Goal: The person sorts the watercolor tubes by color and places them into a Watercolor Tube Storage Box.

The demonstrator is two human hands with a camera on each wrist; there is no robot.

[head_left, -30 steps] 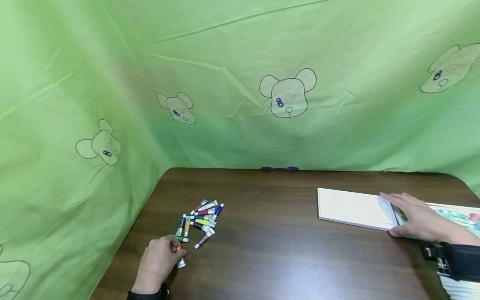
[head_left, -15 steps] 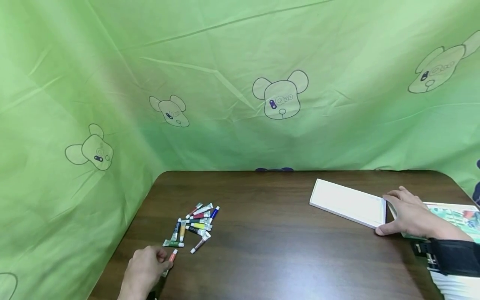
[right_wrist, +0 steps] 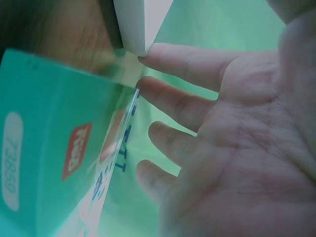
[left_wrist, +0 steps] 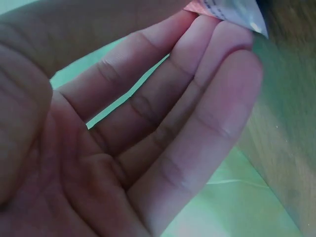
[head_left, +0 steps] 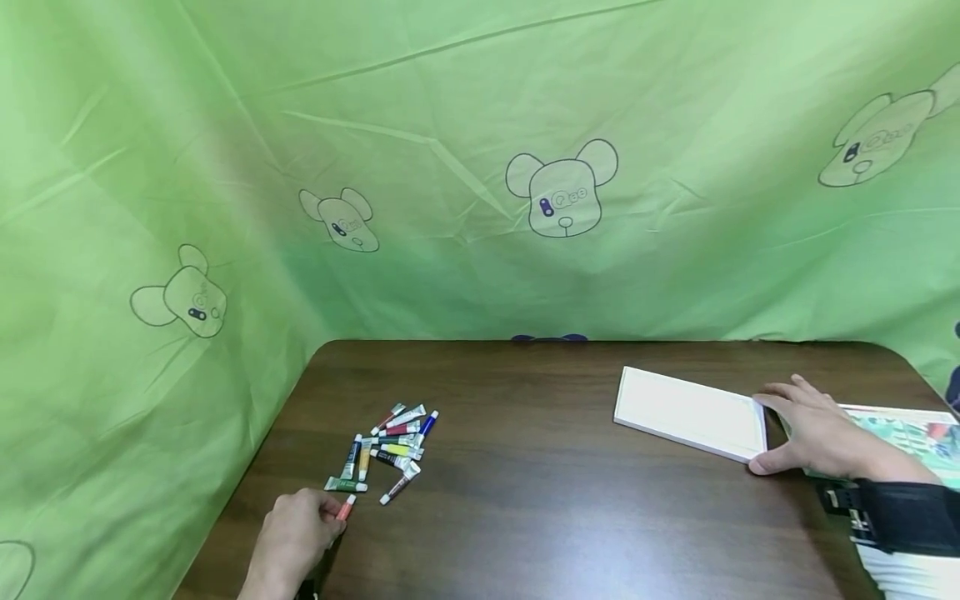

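At the lower left of the head view, my left hand (head_left: 292,533) pinches a small orange-red paint tube (head_left: 346,507) between thumb and fingers, low over the table. Its silvery crimped end (left_wrist: 247,15) shows at the fingertips in the left wrist view. Farther right, my right hand (head_left: 817,437) spans the near end of a flat white tray (head_left: 690,412), thumb at the front corner and fingers at the back one. In the right wrist view the index fingertip meets the corner of the white tray (right_wrist: 143,24), while the other fingers are spread beside a green printed box (right_wrist: 44,128).
Several loose paint tubes (head_left: 390,450) lie in a cluster just beyond the left hand, a green tube (head_left: 346,485) nearest. The printed box (head_left: 911,429) lies on the brown table (head_left: 540,500) beneath the right forearm. A green curtain (head_left: 450,167) hangs behind the table.
The left hand has drawn the orange-red tube toward me, away from the green one. The white tray has shifted left and turned slightly, away from the printed box, with the right hand at its end.
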